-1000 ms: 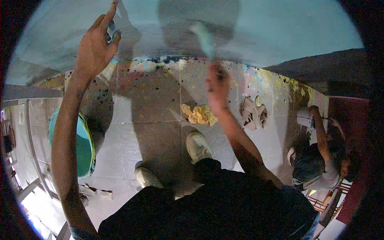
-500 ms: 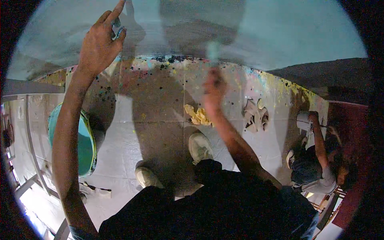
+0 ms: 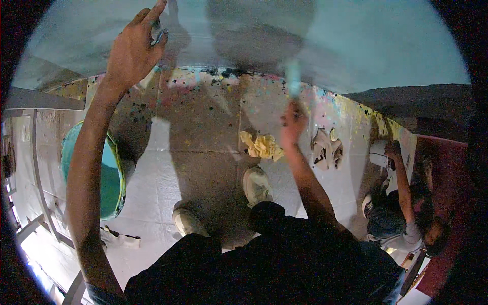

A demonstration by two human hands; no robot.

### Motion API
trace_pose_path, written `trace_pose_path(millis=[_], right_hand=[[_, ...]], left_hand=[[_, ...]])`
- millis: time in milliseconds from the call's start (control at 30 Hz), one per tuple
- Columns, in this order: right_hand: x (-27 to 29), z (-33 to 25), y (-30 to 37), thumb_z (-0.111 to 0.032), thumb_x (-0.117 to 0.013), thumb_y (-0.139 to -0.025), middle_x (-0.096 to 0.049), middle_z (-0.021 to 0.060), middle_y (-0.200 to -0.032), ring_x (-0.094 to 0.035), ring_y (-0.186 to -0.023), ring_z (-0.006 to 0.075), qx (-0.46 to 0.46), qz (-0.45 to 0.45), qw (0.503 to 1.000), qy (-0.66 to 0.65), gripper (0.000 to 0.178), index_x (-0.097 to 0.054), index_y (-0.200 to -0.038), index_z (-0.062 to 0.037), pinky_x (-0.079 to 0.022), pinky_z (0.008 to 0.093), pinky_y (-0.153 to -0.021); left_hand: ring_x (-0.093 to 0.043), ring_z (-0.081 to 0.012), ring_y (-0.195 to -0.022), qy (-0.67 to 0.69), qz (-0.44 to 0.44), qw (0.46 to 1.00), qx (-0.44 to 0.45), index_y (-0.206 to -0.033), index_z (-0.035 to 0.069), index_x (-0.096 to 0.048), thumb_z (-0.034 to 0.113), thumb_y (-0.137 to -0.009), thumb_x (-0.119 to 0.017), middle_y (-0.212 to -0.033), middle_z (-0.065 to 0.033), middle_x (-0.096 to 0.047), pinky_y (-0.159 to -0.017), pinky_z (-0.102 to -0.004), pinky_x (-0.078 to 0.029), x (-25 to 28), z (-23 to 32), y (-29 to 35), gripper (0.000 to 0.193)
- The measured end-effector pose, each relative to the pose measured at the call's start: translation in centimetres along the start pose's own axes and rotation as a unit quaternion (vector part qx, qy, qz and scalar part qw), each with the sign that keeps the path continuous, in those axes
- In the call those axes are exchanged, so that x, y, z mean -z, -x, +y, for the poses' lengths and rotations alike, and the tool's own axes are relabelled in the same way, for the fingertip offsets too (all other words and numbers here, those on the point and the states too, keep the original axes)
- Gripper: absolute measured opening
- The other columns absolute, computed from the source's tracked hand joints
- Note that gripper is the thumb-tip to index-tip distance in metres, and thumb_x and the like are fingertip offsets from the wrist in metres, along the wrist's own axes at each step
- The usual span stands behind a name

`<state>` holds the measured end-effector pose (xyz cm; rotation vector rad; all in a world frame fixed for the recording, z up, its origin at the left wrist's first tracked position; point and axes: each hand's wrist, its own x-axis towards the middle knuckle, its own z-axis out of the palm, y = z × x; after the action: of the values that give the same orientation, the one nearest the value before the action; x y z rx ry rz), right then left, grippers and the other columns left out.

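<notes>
Floor separates tub from shoes, right hand gripping blurred tool near edge of wall, left hand spread.

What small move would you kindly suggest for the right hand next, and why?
I would probably have the right hand draw the blurred, pale-tipped tool across the streaky lower part of the teal surface. The tip appears close to that part, which looks greyer and less even than the teal farther right, though shadow darkens some.

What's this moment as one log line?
left hand: near bluish surface; right hand: holding blurred pale tool; floor: crumpled yellow material
</notes>
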<state>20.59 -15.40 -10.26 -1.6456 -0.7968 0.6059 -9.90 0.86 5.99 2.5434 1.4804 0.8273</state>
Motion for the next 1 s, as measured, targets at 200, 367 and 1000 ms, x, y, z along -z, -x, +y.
trace_pose_path(millis=[200, 367, 1000], right_hand=[[9.8, 4.3, -4.9, -0.029, -0.053, -0.083, -0.039, -0.0058, -0.062, -0.035, -0.05, 0.0034, 0.019, 0.154, 0.986, -0.056, 0.03, -0.054, -0.102, -0.0062, -0.027, 0.0197, -0.04], [0.1, 4.7, -3.6, -0.029, -0.052, -0.084, -0.037, -0.0042, -0.06, -0.036, -0.049, 0.0057, 0.076, 0.074, 0.993, -0.052, 0.021, -0.053, -0.085, -0.0084, -0.029, 0.0214, -0.041], [-1.3, 4.3, -3.2, -0.025, -0.053, -0.082, -0.055, -0.0015, -0.07, -0.047, -0.059, 0.0087, 0.15, 0.035, 0.973, 0.174, 0.027, -0.059, -0.093, -0.0008, -0.038, 0.0238, -0.052]], left_hand=[[-0.054, -0.0217, -0.062, -0.031, 0.033, 0.999, -0.026, -0.132, 0.021, -0.026, 0.011, -0.077, -0.056, -0.088, -0.0086, -0.052, -0.06, -0.034, -0.047, -0.3, -3.5, 1.6, 0.063], [-0.053, -0.0271, -0.067, -0.013, -0.001, 1.0, 0.021, -0.132, 0.02, -0.026, 0.01, -0.076, -0.054, -0.092, -0.0118, -0.052, -0.062, -0.0371, -0.046, 2.1, -2.9, 2.4, 0.064], [-0.054, -0.0325, -0.07, 0.022, -0.018, 0.997, 0.073, -0.134, 0.024, -0.019, 0.008, -0.073, -0.055, -0.087, -0.0151, -0.053, -0.065, -0.0413, -0.045, 5.2, -4.9, 7.7, 0.073]])
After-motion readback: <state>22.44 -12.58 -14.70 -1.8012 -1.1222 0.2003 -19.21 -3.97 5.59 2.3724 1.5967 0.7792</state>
